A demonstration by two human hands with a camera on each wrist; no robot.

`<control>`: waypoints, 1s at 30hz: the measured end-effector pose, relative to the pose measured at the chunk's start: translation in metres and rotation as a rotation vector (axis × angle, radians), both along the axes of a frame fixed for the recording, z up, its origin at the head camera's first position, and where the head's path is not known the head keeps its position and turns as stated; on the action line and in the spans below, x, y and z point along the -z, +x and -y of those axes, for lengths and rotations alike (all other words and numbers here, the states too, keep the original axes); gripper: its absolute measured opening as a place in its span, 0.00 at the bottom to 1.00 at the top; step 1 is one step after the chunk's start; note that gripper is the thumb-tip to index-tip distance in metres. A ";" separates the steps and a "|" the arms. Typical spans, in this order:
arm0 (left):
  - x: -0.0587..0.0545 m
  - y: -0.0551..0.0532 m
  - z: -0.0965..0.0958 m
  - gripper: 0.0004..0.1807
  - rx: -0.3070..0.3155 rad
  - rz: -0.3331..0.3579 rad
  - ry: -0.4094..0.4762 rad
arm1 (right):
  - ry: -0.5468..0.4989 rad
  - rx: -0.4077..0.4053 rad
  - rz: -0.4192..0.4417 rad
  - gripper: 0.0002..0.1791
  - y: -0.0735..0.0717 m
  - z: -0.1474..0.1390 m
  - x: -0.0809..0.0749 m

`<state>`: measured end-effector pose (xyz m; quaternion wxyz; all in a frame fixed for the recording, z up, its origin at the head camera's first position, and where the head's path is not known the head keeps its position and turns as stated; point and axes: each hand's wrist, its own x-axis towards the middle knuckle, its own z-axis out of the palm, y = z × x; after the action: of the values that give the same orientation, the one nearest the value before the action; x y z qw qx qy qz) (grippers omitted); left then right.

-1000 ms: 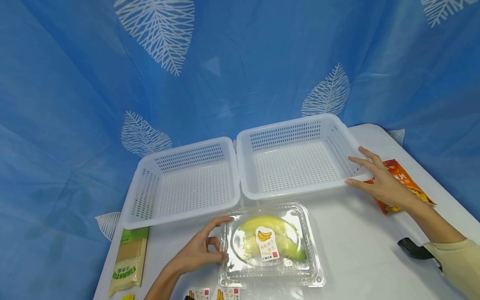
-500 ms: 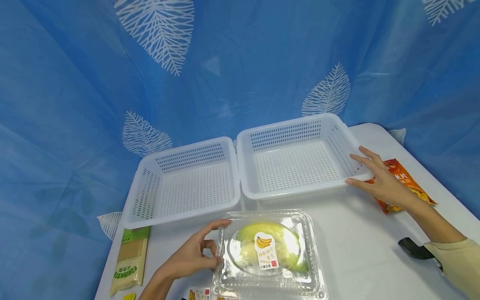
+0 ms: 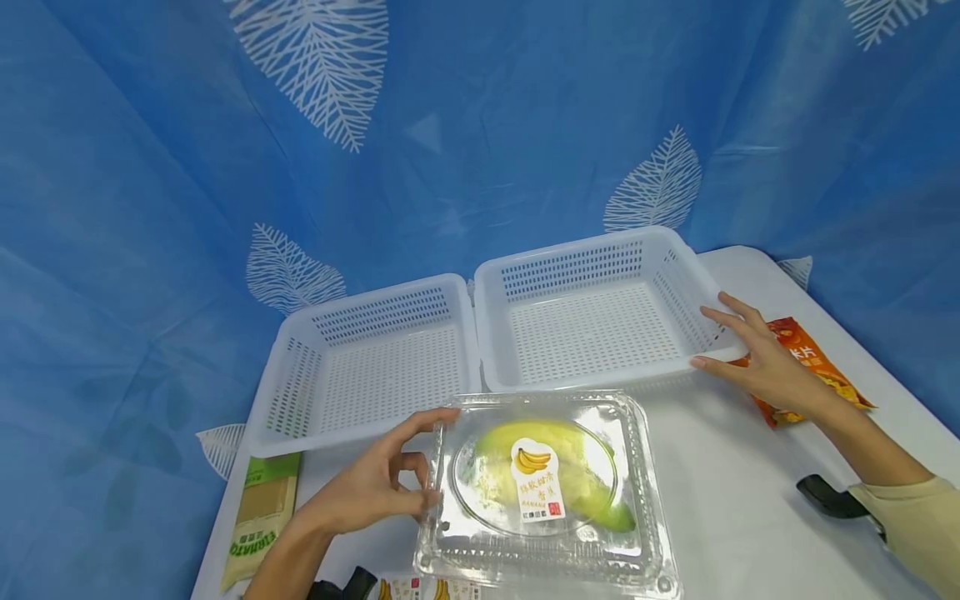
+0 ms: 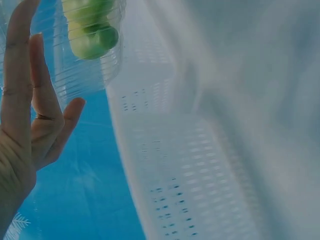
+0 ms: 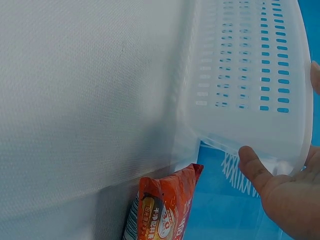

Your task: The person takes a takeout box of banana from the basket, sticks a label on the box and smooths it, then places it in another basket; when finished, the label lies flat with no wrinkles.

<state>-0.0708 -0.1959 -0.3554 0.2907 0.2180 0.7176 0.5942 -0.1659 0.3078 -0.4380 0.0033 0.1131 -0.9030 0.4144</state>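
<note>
My left hand [image 3: 375, 479] holds a clear plastic clamshell box [image 3: 652, 508] by its left edge, fingers at the far corner and thumb lower down. Yellow-green bananas [image 3: 600, 496] show through its lid, which bears a banana label [image 3: 536, 483]. In the left wrist view the box [image 4: 75, 75] hangs above the table, level with the baskets' rims. My right hand [image 3: 765, 367] grips the near right corner of the right white basket [image 3: 600, 379], thumb outside and fingers over the rim. The right wrist view shows that thumb against the basket's wall [image 5: 240, 125].
A second white basket [image 3: 367, 429] stands directly left of the first. An orange snack bag [image 3: 813, 367] lies right of my right hand. A green and tan noodle packet [image 3: 262, 512] lies at the left, and banana stickers [image 3: 397, 588] at the near edge. A blue curtain [image 3: 480, 125] hangs behind.
The clamshell box first slid nearer to me, then rose with my left hand, so it looks larger and now overlaps the right basket's front rim. My right hand stays at the basket corner.
</note>
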 end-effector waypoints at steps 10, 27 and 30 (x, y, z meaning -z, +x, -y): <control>-0.032 -0.035 -0.008 0.47 -0.054 -0.006 -0.043 | 0.011 0.003 0.010 0.49 -0.001 -0.003 0.001; -0.051 -0.121 -0.044 0.46 -0.193 0.003 -0.136 | 0.066 0.026 0.033 0.53 -0.002 -0.002 0.000; -0.048 -0.136 -0.050 0.46 -0.216 0.005 -0.169 | 0.059 0.020 0.029 0.53 -0.002 -0.002 0.000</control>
<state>-0.2065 -0.1461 -0.3069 0.2443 0.1127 0.7835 0.5600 -0.1675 0.3100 -0.4382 -0.0089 0.0981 -0.9160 0.3889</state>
